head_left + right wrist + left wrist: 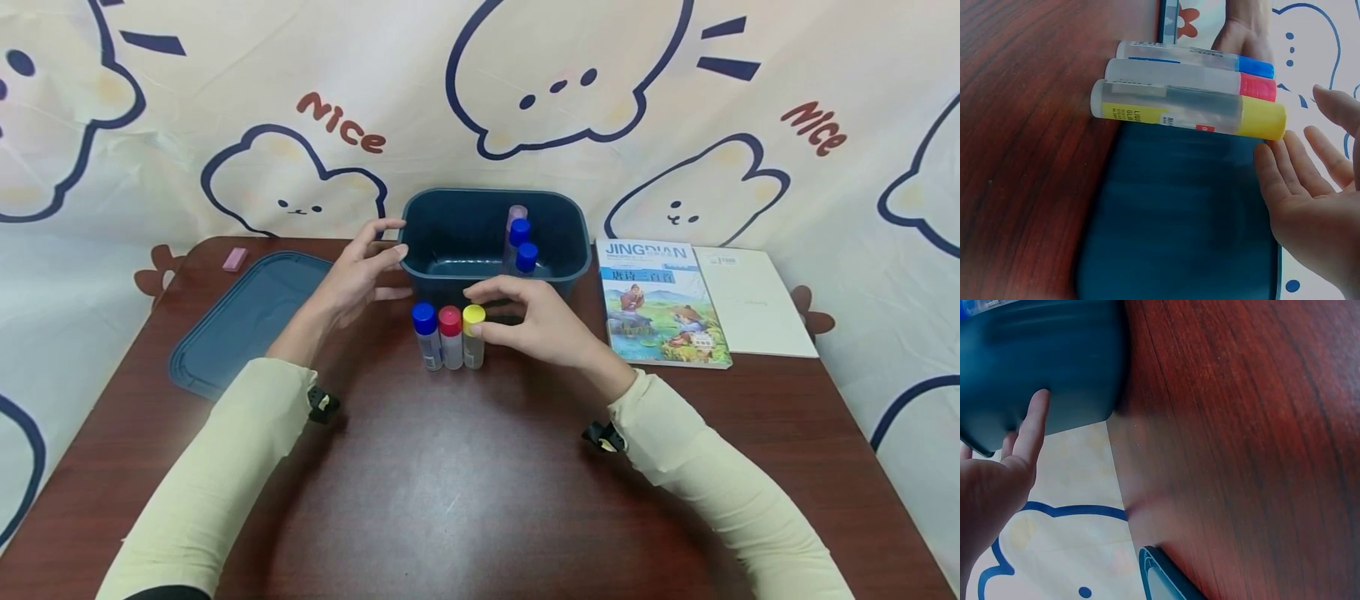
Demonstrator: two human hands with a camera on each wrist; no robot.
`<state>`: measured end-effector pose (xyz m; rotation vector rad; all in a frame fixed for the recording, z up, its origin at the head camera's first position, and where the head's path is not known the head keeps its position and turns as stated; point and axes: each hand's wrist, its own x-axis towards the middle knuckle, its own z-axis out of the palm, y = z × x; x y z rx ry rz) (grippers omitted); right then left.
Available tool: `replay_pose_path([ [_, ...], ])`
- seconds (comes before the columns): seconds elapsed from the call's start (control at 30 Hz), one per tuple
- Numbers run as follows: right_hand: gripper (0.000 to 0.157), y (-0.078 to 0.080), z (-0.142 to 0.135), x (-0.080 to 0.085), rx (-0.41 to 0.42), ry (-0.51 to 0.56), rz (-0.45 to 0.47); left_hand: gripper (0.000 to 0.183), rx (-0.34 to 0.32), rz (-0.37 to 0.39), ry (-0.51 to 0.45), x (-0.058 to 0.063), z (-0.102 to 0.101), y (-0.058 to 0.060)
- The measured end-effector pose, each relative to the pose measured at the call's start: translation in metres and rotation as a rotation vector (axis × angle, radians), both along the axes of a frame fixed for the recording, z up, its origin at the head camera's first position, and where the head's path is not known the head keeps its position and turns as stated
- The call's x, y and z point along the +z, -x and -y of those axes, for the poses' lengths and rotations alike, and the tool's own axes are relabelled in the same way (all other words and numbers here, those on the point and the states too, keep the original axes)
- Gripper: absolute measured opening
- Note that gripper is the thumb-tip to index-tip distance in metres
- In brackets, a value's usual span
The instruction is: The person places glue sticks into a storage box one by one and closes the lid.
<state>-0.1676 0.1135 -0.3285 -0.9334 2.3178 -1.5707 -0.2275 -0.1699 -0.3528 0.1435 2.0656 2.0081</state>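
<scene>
Three clear liquid glue bottles stand side by side in front of a dark teal bin (420,275): one blue-capped (429,346), one red-capped (451,342), one yellow-capped (474,350). My right hand (536,321) is at the yellow cap, thumb and fingers spread apart; the right wrist view has its fingertips (1263,156) just by that cap, not closed round it. At the bin's left end, my left hand (356,279) has its fingers extended, one fingertip (1040,397) against the outer wall. Inside the bin stand two blue-capped bottles (527,257) and one pinkish-topped bottle (517,213).
A teal lid (247,317) lies on the brown table (450,500) at the left, with a small pink block (235,259) behind it. Right of the bin lie a colourful book (663,304) and a pale booklet (753,300). A printed cloth (420,83) hangs behind.
</scene>
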Motion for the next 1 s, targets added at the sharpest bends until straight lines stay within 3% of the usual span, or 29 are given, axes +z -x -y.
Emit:
replay_pose_path([
  [0.3,0.042,0.000,0.003,-0.010,-0.003,-0.033,0.000,0.055,-0.003,-0.007,-0.003,0.000,0.000,0.000],
  [0.5,0.040,0.002,0.005,-0.016,-0.049,-0.064,-0.001,0.055,-0.001,-0.003,-0.003,0.000,0.001,0.000],
  [1.0,0.035,0.003,0.004,-0.020,-0.100,-0.067,0.003,0.056,-0.002,0.000,-0.001,-0.001,0.000,0.001],
])
